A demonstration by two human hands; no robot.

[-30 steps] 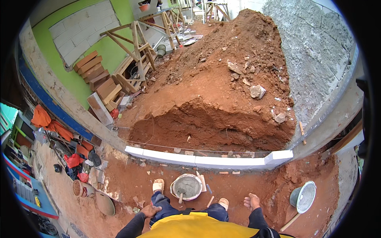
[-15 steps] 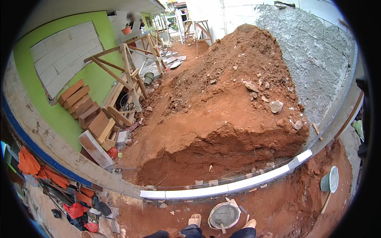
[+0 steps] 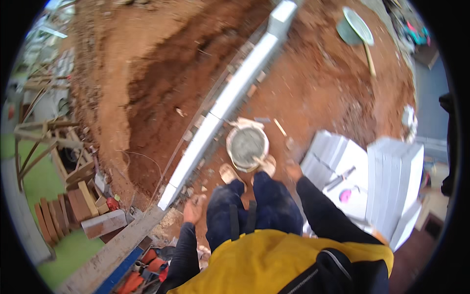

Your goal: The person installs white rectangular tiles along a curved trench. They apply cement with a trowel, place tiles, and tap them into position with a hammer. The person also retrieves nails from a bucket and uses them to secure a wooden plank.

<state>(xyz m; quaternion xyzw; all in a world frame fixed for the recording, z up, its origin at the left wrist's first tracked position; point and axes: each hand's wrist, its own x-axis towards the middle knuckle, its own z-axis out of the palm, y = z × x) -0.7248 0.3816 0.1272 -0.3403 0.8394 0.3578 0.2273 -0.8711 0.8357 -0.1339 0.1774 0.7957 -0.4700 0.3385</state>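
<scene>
My left hand (image 3: 194, 209) hangs beside my left leg, near the close end of a low row of white blocks (image 3: 236, 90). Its fingers look parted and hold nothing I can see. Past my right knee is my right hand (image 3: 294, 171), close to stacked white blocks (image 3: 316, 159); blur hides how its fingers are set. A bucket (image 3: 229, 143) of wet grey mortar (image 3: 247, 145) stands just ahead of my feet, and a short wooden handle (image 3: 258, 159) sticks out of it. The bucket touches neither hand.
A dark long tool (image 3: 341, 178) and a pink round thing (image 3: 345, 196) lie on the white blocks at right. Another bucket (image 3: 348, 34) with a wooden handle (image 3: 369, 60) is far right. String (image 3: 178, 161) runs along the row; dug red soil (image 3: 166, 93) lies beyond. Timber (image 3: 78, 203) is stacked left.
My view has swung down and turned right, bringing my body, both arms and the stacked white blocks into sight. The mortar bucket and the block row stay in place.
</scene>
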